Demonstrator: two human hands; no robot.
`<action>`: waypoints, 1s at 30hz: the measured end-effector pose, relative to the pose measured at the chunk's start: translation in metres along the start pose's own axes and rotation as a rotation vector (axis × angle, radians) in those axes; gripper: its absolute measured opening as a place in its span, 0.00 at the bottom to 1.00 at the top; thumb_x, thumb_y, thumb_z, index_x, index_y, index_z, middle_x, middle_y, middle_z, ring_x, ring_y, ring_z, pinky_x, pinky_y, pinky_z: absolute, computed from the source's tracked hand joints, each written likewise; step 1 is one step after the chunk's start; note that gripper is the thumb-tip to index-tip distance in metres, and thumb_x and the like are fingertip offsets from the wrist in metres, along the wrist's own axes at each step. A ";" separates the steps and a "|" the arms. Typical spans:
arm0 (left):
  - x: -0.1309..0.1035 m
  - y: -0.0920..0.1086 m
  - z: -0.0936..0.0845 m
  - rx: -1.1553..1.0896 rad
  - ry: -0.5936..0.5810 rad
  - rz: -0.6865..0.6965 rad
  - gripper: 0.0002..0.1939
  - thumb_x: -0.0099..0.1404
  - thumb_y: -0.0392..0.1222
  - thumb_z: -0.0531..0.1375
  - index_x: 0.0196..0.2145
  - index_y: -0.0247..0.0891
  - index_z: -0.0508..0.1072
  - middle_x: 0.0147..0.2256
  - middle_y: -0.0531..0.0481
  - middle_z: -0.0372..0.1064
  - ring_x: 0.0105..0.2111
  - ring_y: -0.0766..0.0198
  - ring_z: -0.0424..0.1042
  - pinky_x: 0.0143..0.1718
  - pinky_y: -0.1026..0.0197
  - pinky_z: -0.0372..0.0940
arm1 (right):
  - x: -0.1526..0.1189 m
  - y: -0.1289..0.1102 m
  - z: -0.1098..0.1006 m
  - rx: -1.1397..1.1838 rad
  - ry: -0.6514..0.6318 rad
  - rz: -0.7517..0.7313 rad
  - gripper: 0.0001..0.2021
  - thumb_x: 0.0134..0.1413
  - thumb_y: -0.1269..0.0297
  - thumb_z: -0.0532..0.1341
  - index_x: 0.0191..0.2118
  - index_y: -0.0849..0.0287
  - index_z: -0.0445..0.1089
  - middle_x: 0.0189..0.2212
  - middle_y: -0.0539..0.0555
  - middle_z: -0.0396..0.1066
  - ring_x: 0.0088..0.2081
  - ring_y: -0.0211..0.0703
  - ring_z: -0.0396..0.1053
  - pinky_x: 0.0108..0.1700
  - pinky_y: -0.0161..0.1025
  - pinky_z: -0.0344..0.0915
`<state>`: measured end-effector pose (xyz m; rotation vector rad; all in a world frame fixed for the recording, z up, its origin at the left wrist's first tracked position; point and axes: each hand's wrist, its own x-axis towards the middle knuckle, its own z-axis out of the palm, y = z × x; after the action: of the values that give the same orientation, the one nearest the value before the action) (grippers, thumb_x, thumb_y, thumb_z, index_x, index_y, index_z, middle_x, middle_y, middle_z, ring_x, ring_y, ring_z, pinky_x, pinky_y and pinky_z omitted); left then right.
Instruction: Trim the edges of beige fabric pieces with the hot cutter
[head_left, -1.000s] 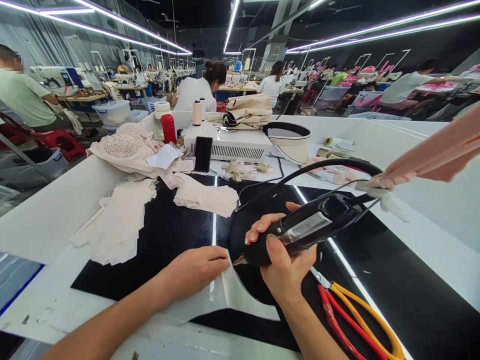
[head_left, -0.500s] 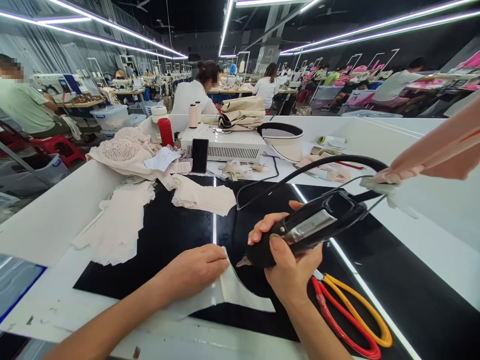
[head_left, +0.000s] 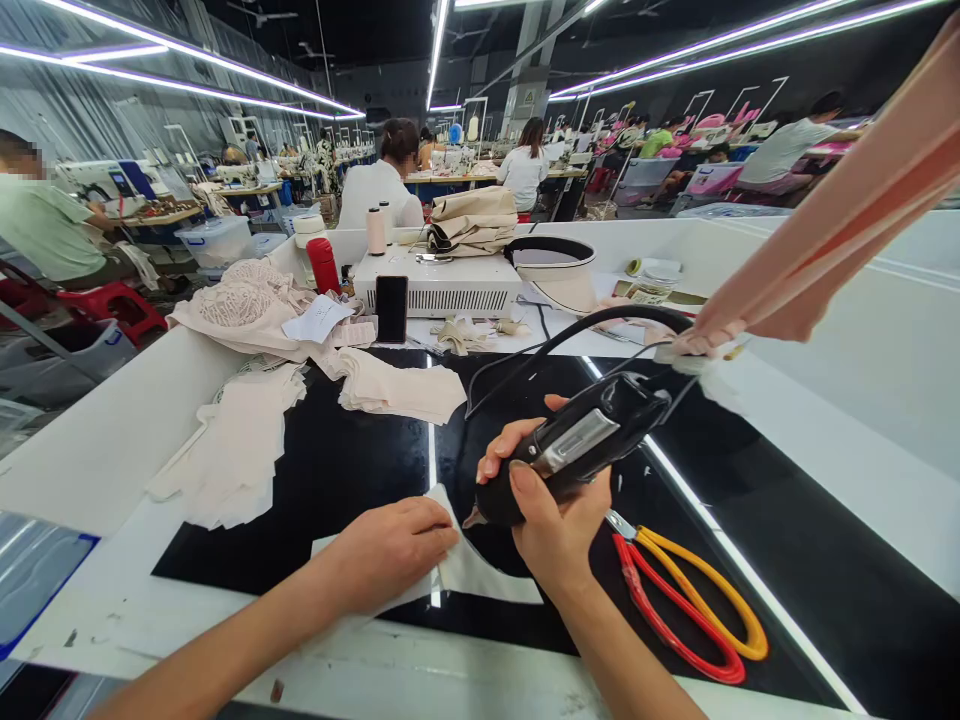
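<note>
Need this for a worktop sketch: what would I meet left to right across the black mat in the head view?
Fanned pale fabric stack, left hand, right hand gripping a black handheld tool, scissors with red and yellow handles.

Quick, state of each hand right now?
Left hand: fingers bent, touching the pale fabric piece; grip cannot be told.
Right hand: closed around the black handheld tool.
</note>
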<state>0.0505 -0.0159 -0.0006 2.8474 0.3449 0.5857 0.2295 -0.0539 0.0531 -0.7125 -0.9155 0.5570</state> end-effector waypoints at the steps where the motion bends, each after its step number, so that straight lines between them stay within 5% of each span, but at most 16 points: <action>1: 0.000 0.001 0.000 -0.006 0.000 -0.007 0.08 0.78 0.33 0.55 0.48 0.36 0.74 0.44 0.45 0.74 0.43 0.59 0.75 0.45 0.60 0.75 | 0.000 0.001 0.001 0.006 -0.004 0.004 0.24 0.56 0.63 0.73 0.55 0.48 0.65 0.31 0.44 0.74 0.24 0.38 0.72 0.27 0.37 0.72; 30: -0.007 0.001 0.003 0.066 0.014 -0.020 0.12 0.75 0.29 0.55 0.49 0.39 0.73 0.48 0.45 0.73 0.45 0.59 0.77 0.44 0.61 0.77 | -0.008 -0.008 0.000 -0.044 -0.035 -0.001 0.17 0.59 0.64 0.70 0.52 0.50 0.67 0.31 0.45 0.73 0.24 0.37 0.71 0.26 0.36 0.73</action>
<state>0.0457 -0.0191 -0.0056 2.9005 0.4012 0.6017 0.2263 -0.0642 0.0553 -0.7436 -0.9627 0.5513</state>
